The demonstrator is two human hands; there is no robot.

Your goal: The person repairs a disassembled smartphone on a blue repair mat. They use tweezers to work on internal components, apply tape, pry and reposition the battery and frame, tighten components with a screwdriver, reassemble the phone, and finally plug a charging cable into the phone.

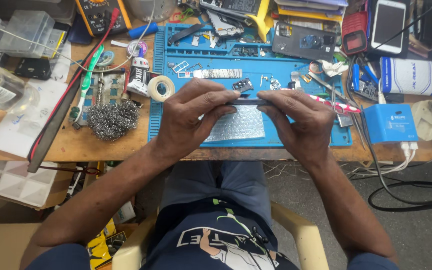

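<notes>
Two bare hands meet at the centre of the head view, above a blue work mat [176, 75] on a cluttered wooden bench. The left hand [191, 112] and right hand [301, 117] each pinch one end of a thin dark phone [248, 101], seen edge-on & held level just above the mat. Fingers of both hands are curled tight round its ends, thumbs on the near side, so neither hand is open or free.

Progress, judging by the layout: the phone looks partly stripped. Small loose parts, incl. what seem to be card trays, a tiny black module [242, 85] & a silver strip [218, 73], lie on the mat beyond the hands, well apart from the phone. A sheet of bubble wrap [238, 125] lies on the mat right under the hands. Whether the phone's back or screen is on or off can't be told from this edge-on angle, so what's left is unclear.

The phone itself appears as a slim, straight, dark bar w/ a faint shine along its top edge; no bend or crack shows.

Nearby: a roll of tape [161, 88] & a wad of steel wool [112, 119] to the left, a blue box [390, 122] w/ white cables to the right.
</notes>
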